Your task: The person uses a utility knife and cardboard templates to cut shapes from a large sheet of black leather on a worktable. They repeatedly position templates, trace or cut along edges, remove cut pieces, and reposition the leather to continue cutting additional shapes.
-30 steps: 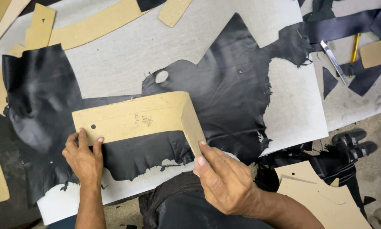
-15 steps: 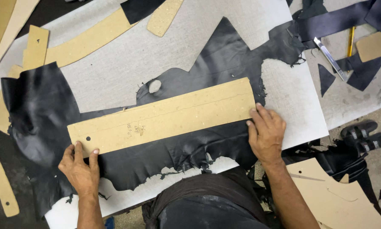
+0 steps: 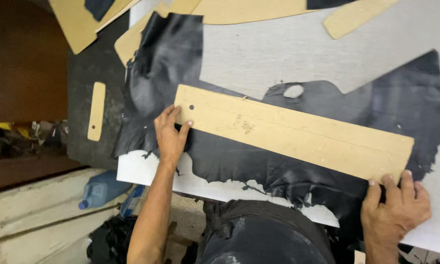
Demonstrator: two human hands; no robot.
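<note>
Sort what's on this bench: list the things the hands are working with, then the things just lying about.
In hand:
long board pattern, pressed flat at both ends
black leather under it
left hand at the holed end
right hand at the other end

Lying about:
small board strip
other board patterns at the top
blue bottle below the bench

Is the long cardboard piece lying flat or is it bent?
Flat. The cardboard strip lies straight across the black leather, with the left hand and right hand pressing its two ends.
</note>
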